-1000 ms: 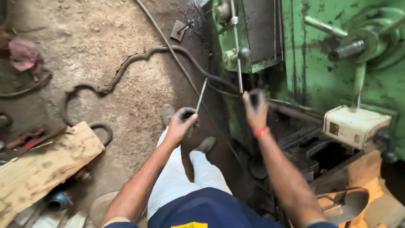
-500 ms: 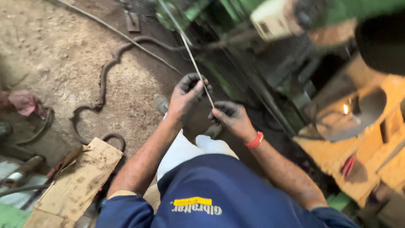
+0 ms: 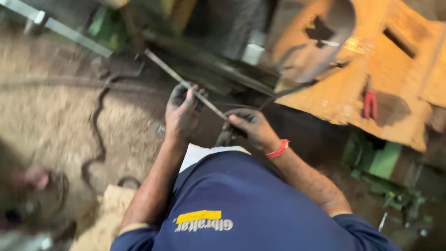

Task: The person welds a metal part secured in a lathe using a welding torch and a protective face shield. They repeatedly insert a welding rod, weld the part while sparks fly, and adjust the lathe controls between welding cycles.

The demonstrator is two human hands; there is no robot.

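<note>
Over the dirt floor (image 3: 60,125), close to the body, a thin metal rod (image 3: 186,84) is held slantwise by both grimy hands. The left hand (image 3: 180,114) is closed around the rod's middle, while the lower end is pinched by the right hand (image 3: 253,130), whose wrist carries a red band (image 3: 278,148). The rod's free end points up and to the left. Beyond the hands, a yellow-orange machine cover (image 3: 381,88) with red-handled pliers (image 3: 370,104) on it is seen, blurred.
</note>
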